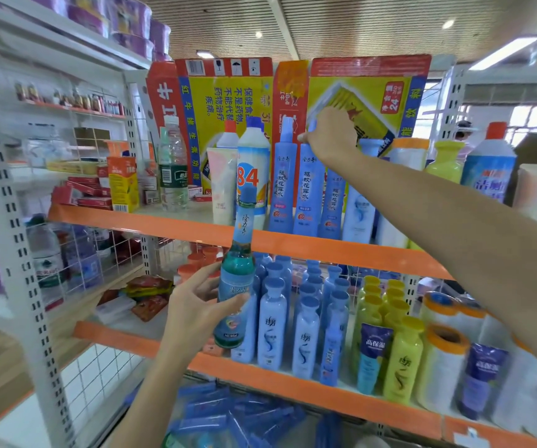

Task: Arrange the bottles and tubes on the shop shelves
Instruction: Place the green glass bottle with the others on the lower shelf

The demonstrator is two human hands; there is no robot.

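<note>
Green bottle [235,279], upright, gripped by left hand [196,305] before upper shelf [163,221]. Right hand [331,134] curled round cap of tall blue bottle [309,189] in the shelf row.

Bottles [281,176] stand on upper shelf [170,223]; cartons [228,92] behind.
</note>
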